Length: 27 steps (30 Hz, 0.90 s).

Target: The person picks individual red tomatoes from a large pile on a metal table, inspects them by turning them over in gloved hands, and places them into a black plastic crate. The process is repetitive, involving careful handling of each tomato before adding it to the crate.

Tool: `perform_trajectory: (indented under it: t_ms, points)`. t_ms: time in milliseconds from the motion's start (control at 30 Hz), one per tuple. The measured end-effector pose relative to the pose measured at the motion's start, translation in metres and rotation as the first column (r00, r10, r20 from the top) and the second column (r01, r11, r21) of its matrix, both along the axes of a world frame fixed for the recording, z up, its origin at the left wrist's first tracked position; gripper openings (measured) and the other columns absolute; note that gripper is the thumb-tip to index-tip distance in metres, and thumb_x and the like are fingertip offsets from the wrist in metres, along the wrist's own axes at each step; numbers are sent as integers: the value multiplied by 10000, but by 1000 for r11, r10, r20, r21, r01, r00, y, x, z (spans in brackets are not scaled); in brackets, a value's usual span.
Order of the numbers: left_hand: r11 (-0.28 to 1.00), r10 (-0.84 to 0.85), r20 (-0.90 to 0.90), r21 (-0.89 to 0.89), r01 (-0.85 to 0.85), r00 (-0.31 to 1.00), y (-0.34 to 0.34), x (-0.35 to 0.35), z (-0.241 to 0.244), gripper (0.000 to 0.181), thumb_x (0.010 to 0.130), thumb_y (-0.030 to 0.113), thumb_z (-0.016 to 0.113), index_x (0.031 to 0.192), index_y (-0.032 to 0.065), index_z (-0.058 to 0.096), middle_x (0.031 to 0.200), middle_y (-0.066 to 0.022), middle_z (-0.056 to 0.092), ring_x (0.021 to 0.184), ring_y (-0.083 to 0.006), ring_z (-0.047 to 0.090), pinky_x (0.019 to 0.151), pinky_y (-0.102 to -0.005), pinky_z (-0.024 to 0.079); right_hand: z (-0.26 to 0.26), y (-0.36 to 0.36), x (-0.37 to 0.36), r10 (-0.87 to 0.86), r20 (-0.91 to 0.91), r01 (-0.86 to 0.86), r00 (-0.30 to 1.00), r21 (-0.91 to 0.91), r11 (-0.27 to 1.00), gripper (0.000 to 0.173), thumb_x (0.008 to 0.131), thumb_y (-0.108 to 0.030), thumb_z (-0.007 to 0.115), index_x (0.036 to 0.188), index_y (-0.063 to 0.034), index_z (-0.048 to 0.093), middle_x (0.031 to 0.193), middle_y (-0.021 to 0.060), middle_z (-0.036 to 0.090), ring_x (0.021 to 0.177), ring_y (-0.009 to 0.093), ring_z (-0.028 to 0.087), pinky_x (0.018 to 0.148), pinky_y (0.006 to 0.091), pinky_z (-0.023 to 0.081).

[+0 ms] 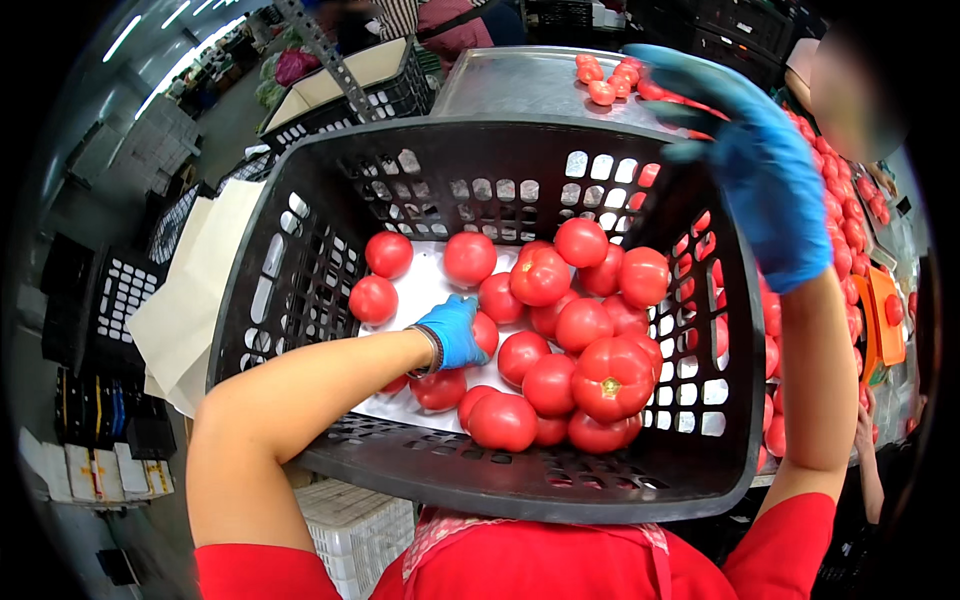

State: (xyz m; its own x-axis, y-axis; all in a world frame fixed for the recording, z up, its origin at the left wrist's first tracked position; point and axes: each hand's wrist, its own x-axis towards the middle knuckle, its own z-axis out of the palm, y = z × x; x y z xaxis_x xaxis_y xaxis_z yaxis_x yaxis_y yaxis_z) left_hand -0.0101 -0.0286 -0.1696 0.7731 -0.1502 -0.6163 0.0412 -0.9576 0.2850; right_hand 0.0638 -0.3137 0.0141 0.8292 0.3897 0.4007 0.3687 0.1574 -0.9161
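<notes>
A black plastic crate [480, 495] with slotted walls and a white liner [418, 289] stands before me, and many red tomatoes [583, 324] are heaped toward its right side. Inside it, my left hand [456, 334] in a blue glove is closed around a tomato [486, 334], partly hidden by the glove. Two tomatoes lie apart near the left wall. My right hand [776, 172], also gloved in blue, is raised beside the crate's far right corner. Its fingers are spread and slightly blurred, with nothing visible in them.
Behind the crate is a metal table [510, 79] with several tomatoes [602, 91] on it. A large tomato pile [840, 202] lies to the right, near an orange container [885, 319] and another person's arm [870, 472]. Paper sheets [199, 300] hang at the left; white crates [360, 525] stand below.
</notes>
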Motion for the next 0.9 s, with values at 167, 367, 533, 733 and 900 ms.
perform_trajectory:
  t_ms: [167,367,533,733,900]
  points:
    - [986,-123,47,-104,127,991,-1,9,-27,902,562,425,767,1321,94,409,1310,-235,392,1148,-372,471,951,-393,425,-7,107,-44,294,294,-155,910,-416,896,219,849,-190,612,1008,-42,638,923,106,623,835,195,594,754,285,474]
    - [984,105,-44,-143,-110,993,-11,12,22,900,547,423,759,1157,-142,414,1118,-253,538,1032,-321,563,870,-346,464,-60,87,-13,506,-29,-105,862,-987,122,243,789,-257,555,897,-62,652,873,170,624,815,343,609,715,409,489]
    - [579,468,-375,-554,-598,800,-2,23,85,581,732,545,589,1082,83,548,810,-95,625,600,-176,614,407,-238,402,-49,83,4,354,-256,-307,899,-947,95,612,702,-291,689,1206,-7,491,928,205,631,833,331,626,744,401,494]
    - [98,489,-633,-644,-759,600,-6,-1,135,569,850,597,336,1008,91,544,636,-136,572,351,-218,476,281,-256,334,-58,97,-11,394,26,-287,919,-639,714,716,726,-230,746,1312,-35,385,1205,216,512,1091,348,529,943,379,426]
    - [112,406,-581,-735,-669,705,3,-6,145,702,829,708,311,1065,85,530,673,-144,591,437,-224,553,317,-267,395,-66,106,-13,413,58,-361,909,-386,849,652,710,-301,743,1247,-46,475,1020,165,598,949,290,595,850,350,460]
